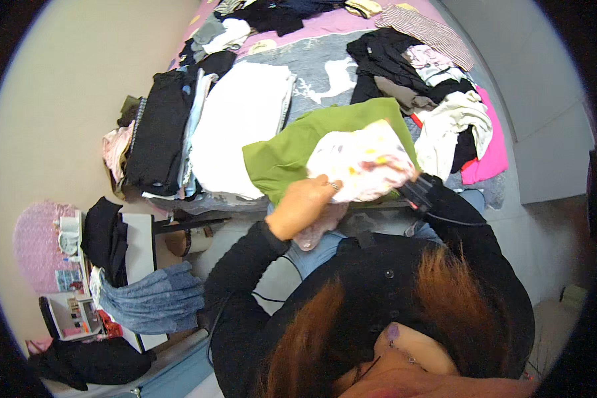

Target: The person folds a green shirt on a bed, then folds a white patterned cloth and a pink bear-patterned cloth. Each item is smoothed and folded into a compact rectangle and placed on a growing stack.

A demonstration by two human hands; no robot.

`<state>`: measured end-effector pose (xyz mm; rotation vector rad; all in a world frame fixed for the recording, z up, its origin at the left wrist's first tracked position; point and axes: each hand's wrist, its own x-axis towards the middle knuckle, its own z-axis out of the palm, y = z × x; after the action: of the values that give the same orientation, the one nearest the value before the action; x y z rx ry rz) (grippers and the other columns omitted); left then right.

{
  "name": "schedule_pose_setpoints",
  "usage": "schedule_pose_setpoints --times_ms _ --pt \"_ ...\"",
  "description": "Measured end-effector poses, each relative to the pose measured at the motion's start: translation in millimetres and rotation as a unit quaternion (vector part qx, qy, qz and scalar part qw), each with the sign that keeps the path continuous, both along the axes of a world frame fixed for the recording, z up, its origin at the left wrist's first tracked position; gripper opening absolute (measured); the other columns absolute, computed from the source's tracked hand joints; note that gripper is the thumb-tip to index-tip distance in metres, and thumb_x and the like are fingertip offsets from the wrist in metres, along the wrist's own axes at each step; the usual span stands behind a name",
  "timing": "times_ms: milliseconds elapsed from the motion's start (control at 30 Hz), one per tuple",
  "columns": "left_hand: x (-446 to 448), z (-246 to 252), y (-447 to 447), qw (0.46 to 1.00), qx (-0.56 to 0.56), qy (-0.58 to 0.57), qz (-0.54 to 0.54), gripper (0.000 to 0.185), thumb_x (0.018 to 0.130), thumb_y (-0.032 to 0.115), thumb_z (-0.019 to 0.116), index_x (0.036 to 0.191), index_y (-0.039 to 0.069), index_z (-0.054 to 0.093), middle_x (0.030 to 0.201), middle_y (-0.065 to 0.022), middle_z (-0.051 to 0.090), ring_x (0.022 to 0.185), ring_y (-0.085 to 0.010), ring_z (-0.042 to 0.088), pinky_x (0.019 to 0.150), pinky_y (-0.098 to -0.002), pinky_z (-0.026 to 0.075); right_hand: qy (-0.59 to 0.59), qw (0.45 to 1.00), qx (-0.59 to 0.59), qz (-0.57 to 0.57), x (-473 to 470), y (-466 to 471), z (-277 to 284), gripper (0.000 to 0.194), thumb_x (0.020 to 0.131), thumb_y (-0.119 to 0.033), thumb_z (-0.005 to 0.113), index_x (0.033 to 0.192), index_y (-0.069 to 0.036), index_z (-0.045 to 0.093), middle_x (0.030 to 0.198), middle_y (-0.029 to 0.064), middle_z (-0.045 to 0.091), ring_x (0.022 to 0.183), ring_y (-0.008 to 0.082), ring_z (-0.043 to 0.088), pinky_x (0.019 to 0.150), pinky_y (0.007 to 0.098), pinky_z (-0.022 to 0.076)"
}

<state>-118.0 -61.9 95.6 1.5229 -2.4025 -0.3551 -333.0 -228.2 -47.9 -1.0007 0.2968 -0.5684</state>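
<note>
A white garment with a yellow and pink print is bunched between my two hands at the bed's near edge. My left hand, with a ring on one finger, grips its near left edge. At its right end my right hand holds it, the fingers mostly hidden by the cloth. Beneath lies a green cloth item, spread out with its corners showing. Pale pink fabric hangs below my left hand; whether it belongs to the patterned garment I cannot tell.
Left of the green cloth are a white folded stack and folded black clothes. Loose clothes, including a black garment and a bright pink one, lie to the right. A blue-grey towel-like cloth drapes over furniture at lower left.
</note>
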Motion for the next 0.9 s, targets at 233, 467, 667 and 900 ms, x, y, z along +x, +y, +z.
schedule_pose_setpoints --times_ms 233,467,667,900 --pt "-22.0 -24.2 14.8 0.998 -0.028 -0.046 -0.040 0.026 0.081 0.011 0.055 0.107 0.010 0.061 0.083 -0.0110 0.054 0.069 -0.0297 0.060 0.058 -0.0384 0.049 0.199 0.945 0.250 0.076 -32.7 42.8 35.4 0.047 0.093 -0.006 0.055 0.136 0.001 0.038 0.129 0.0199 0.052 0.111 0.0277 0.059 0.094 0.0403 0.0507" --pt "33.2 -60.7 39.6 0.978 -0.073 -0.018 0.197 0.023 0.071 0.001 0.055 0.093 0.002 0.064 0.086 -0.0166 0.060 0.085 -0.0363 0.058 0.071 -0.0446 0.046 0.047 0.978 0.153 -0.134 -51.3 42.2 37.9 0.037 0.095 -0.005 0.048 0.130 0.003 0.044 0.116 0.0192 0.060 0.095 0.0246 0.066 0.083 0.0340 0.0557" --pt "72.0 -54.2 42.1 0.957 -0.145 0.036 0.248 0.020 0.070 -0.005 0.055 0.087 0.002 0.061 0.085 -0.0156 0.062 0.083 -0.0366 0.060 0.073 -0.0405 0.050 0.040 0.982 0.096 -0.156 -39.5 5.0 63.0 0.031 0.095 -0.010 0.050 0.123 0.002 0.051 0.111 0.0149 0.062 0.092 0.0199 0.065 0.078 0.0301 0.0545" --pt "91.9 22.7 -23.9 0.915 -0.315 -0.056 0.245 0.016 0.077 -0.003 0.057 0.090 0.002 0.064 0.090 -0.0142 0.066 0.082 -0.0323 0.064 0.072 -0.0376 0.051 -0.057 0.978 -0.104 -0.172 -8.8 -75.1 125.8 0.030 0.098 -0.014 0.050 0.124 0.001 0.052 0.112 0.0082 0.062 0.096 0.0130 0.061 0.083 0.0241 0.0498"
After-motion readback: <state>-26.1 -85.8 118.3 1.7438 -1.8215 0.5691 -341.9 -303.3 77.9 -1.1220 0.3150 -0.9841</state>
